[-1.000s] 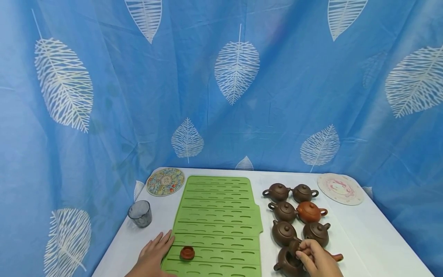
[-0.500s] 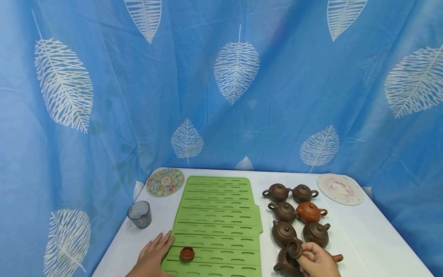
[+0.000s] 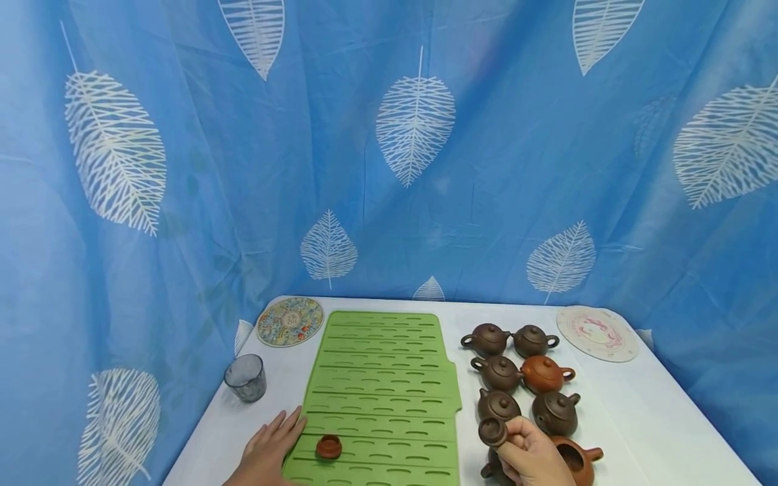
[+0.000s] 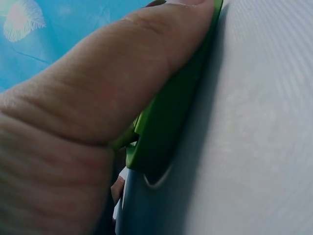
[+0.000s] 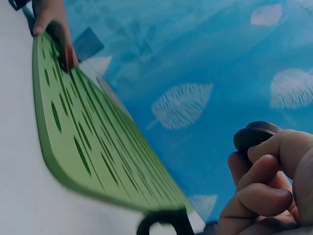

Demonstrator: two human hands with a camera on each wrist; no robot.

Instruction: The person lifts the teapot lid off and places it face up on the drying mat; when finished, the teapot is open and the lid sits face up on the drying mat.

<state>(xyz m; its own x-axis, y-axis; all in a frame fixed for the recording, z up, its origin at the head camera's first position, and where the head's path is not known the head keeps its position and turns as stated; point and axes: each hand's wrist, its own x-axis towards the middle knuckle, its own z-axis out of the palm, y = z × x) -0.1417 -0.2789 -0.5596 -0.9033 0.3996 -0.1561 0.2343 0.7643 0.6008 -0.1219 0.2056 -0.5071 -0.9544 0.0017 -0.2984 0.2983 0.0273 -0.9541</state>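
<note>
My right hand [image 3: 531, 455] pinches a dark brown teapot lid [image 3: 493, 432], its hollow underside turned up in the head view. Below that hand is a dark teapot [image 3: 495, 469], mostly hidden, and an orange-red teapot [image 3: 574, 459] whose top opening shows. The same lid [image 5: 254, 136] appears between thumb and fingers in the right wrist view. On the left, my left hand [image 3: 267, 449] rests with extended fingers at the edge of the green slotted mat [image 3: 383, 378]. A reddish-brown lid [image 3: 329, 447] lies upside down on the mat near that hand.
Several lidded teapots stand in two columns right of the mat, mostly dark brown, one orange [image 3: 546, 373]. A grey glass cup [image 3: 246, 378] stands at left. A patterned round coaster [image 3: 290, 322] and a pale pink-printed one [image 3: 598, 333] lie in the back corners.
My right hand has lifted the brown lid off the dark teapot's opening and carried it left, tilting its underside into view. The left hand has stayed in place.
</note>
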